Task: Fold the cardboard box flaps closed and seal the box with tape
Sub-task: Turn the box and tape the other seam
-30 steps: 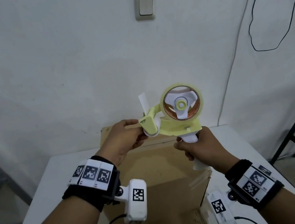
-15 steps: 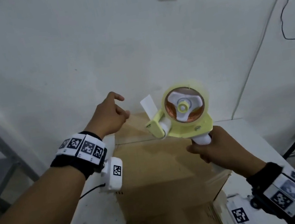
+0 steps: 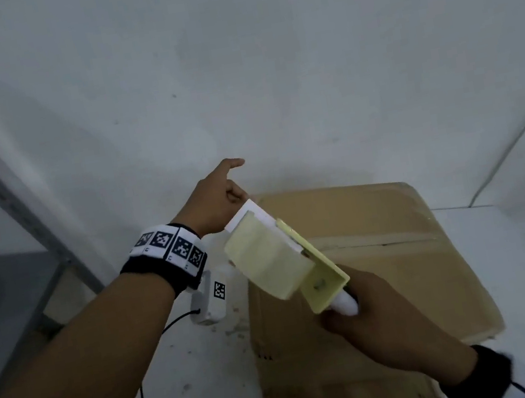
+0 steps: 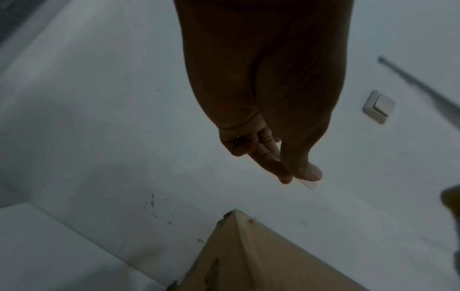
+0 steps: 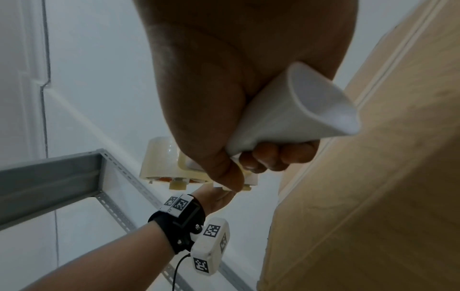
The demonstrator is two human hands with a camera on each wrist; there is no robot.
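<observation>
Right hand point(image 3: 370, 314) is wrapped tight round the white handle point(image 5: 286, 118) of the yellow tape dispenser point(image 3: 285, 257), fingers fully curled on it. The dispenser is up in the air over the left part of the cardboard box point(image 3: 372, 284), tilted with its roll end toward the box's far-left corner, likely so the tape can start at that far edge and be drawn back over the seam.

Left hand point(image 3: 216, 203) hangs beyond the dispenser's front end, above the box's far-left corner. In the left wrist view, thumb and fingers point(image 4: 273, 163) meet at the tips; a pale strip, probably the loose tape end, seems pinched there, but it is too faint to be sure. Judged: it is pulling tape free to stick it down.

The box sits on the white table point(image 3: 198, 383), its right part running close to the table's right edge. Its top flaps are folded down flat, the centre seam point(image 3: 383, 243) showing across the top. A strip already along that seam cannot be made out for certain. Flap folding looks done; sealing is not yet finished.
</observation>
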